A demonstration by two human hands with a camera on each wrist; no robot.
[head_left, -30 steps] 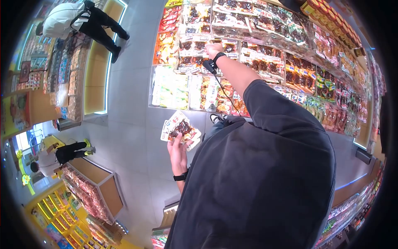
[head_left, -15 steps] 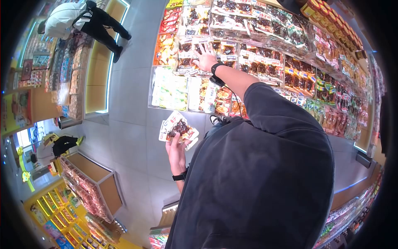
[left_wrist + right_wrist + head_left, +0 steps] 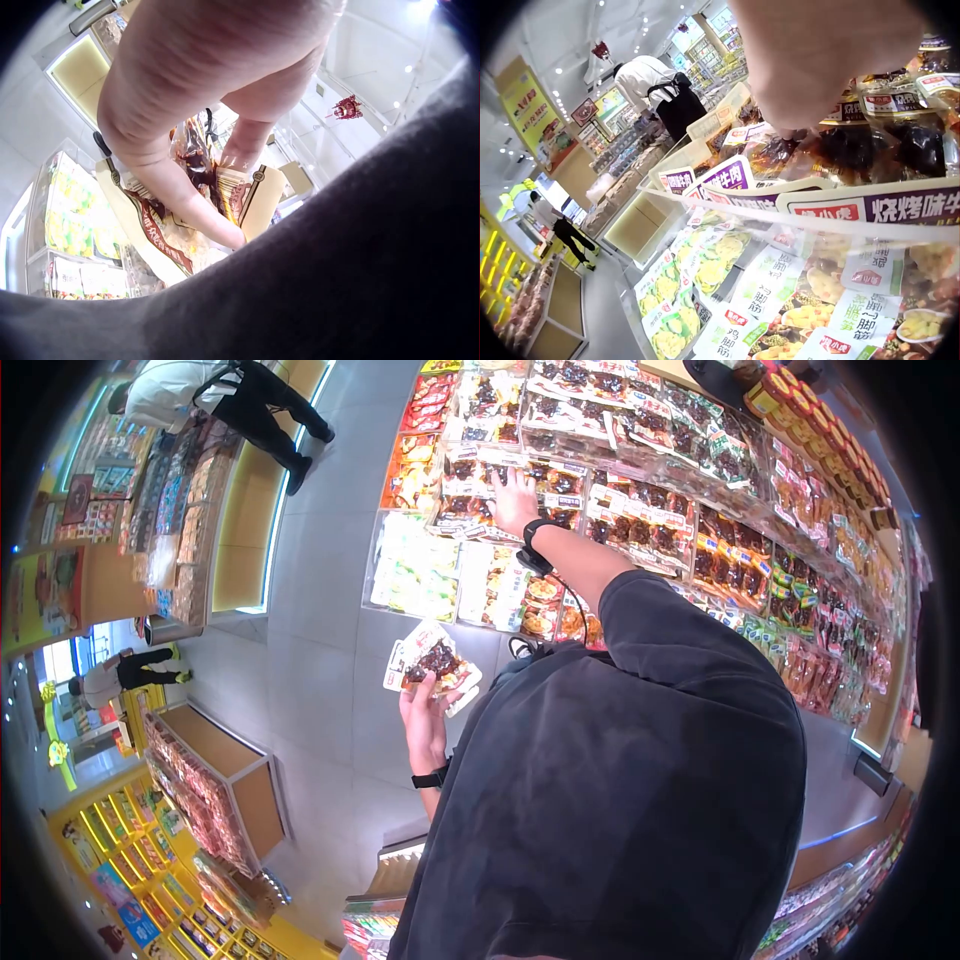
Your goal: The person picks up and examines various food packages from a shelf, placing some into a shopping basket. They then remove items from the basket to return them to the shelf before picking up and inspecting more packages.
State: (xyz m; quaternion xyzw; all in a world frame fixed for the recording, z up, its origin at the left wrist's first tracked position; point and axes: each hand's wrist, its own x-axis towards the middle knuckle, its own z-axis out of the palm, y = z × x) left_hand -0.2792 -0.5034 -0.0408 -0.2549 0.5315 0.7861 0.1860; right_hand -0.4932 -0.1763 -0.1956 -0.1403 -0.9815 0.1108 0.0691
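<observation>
My left hand (image 3: 424, 718) grips several flat snack packs (image 3: 436, 663) with white edges and dark contents, held over the floor beside the display. In the left wrist view the fingers (image 3: 180, 187) curl round the packs (image 3: 161, 236). My right hand (image 3: 514, 502) lies over a bin of dark-filled packs (image 3: 465, 510), its fingers spread. The right wrist view has the hand (image 3: 825, 60) close above dark packs (image 3: 915, 142) with white and purple labels; its fingertips are mostly hidden there, so contact is hard to tell.
Green-and-white packs (image 3: 410, 575) fill a clear-walled bin at the display's near left corner. One person in a white top (image 3: 165, 395) bends over the far left shelves; another person (image 3: 102, 682) stands farther down. A low display box (image 3: 225, 785) stands left on the grey floor (image 3: 320, 690).
My right hand has gone from fingers bunched on the packs to fingers spread over them. The left hand still holds its packs. The farther person on the left has shifted.
</observation>
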